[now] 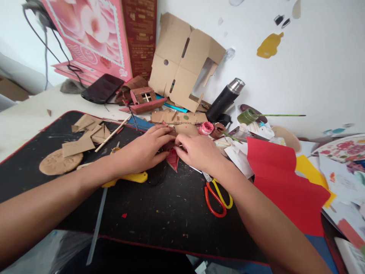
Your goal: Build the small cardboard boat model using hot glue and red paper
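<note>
In the head view, both hands meet over the middle of a black mat (171, 224) that lies on a pale surface (19, 121). The left hand (155, 146) is palm down, its fingers curled over the brown far part of a small red pointed piece (172, 160) and its thumb beside it. The right hand (196, 152) has its thumb and forefinger drawn close together at the same piece, whose tip points toward the person; the exact contact is partly hidden by the fingers.

Under the left forearm lies a yellow glue gun (137, 177), a translucent stick (98, 224) reaching from it past the mat's near edge. Scissors (218, 198) with one red and one yellow handle rest near the right forearm. On the left, cardboard scraps (81, 146) partly overlap a brown oval disc (57, 163).

Farther back are a phone (102, 88), a red-and-brown model boat (144, 99), a leaning cardboard sheet (178, 64) and a tilted black flask (224, 101). A pink jar (205, 128) stands just beyond the right hand, and red paper (282, 182) spreads to its right.
</note>
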{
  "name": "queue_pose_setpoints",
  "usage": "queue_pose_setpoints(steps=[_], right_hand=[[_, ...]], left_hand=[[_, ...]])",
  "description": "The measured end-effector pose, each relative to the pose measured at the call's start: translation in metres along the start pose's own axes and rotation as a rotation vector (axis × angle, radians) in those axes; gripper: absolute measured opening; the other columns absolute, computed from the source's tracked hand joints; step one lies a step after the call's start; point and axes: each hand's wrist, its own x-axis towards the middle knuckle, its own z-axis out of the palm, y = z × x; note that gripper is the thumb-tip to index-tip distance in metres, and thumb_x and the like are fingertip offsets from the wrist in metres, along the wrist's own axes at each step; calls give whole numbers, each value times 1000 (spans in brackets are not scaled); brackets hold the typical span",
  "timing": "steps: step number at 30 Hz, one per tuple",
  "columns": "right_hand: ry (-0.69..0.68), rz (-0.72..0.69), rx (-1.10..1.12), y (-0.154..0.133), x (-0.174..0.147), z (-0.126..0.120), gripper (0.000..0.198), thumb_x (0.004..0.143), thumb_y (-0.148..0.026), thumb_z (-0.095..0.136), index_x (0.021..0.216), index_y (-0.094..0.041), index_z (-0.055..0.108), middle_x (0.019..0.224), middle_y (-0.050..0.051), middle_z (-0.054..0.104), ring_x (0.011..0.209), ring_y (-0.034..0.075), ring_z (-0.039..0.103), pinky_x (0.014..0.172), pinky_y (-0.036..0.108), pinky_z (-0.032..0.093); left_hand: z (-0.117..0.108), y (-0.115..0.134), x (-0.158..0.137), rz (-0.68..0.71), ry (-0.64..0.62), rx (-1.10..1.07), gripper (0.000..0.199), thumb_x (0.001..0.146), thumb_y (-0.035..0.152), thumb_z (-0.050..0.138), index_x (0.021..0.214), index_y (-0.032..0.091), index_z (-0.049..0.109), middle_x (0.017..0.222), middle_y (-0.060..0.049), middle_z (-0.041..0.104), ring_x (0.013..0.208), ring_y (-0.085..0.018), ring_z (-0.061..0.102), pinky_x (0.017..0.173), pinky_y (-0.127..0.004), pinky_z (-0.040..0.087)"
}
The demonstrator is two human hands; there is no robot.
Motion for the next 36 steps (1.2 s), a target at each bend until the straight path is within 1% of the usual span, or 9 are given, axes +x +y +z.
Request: queue_pose_setpoints(steps=[8,16,21,26,29,36], right_hand=[[2,7,6,1,0,1,14,108,-29,61,108,-20,71,95,6,80,80,21,66,67,35,26],[-17,26,44,1,1,0,12,108,-31,64,107,-21,71,93,5,79,80,21,65,66,35,26],[-45,56,68,0,2,-2,12,107,-32,67,108,-21,71,89,4,77,78,20,64,65,35,25],[-32,63,90,0,1,-1,12,107,-33,68,107,-21,71,88,4,76,77,20,63,66,34,25],[-38,71,107,1,1,-1,12,107,-34,69,107,-22,71,85,3,75,76,20,63,66,34,25],[-40,64,165,1,-1,-1,12,108,-33,68,108,-22,71,85,3,76,76,20,63,67,33,28]], left_hand=[[1,-1,-2,9,13,-7,39,104,27,61,142,18,66,159,-17,61,157,-37,45,131,-62,40],[0,0,-1,19,-3,10,37,105,26,59,140,16,66,158,-17,61,159,-35,43,132,-58,40],[0,-1,-3,5,-9,-23,39,105,26,60,142,18,65,160,-16,59,160,-35,43,132,-60,39],[1,-2,-3,11,-4,-28,39,105,27,60,142,17,65,162,-17,58,160,-34,42,134,-59,37],[1,-3,-3,2,-6,-45,39,105,28,60,143,20,65,163,-15,58,161,-34,42,134,-59,37],[-1,-5,-4,5,-9,-77,40,104,27,61,143,21,66,164,-15,57,162,-34,41,135,-59,36]])
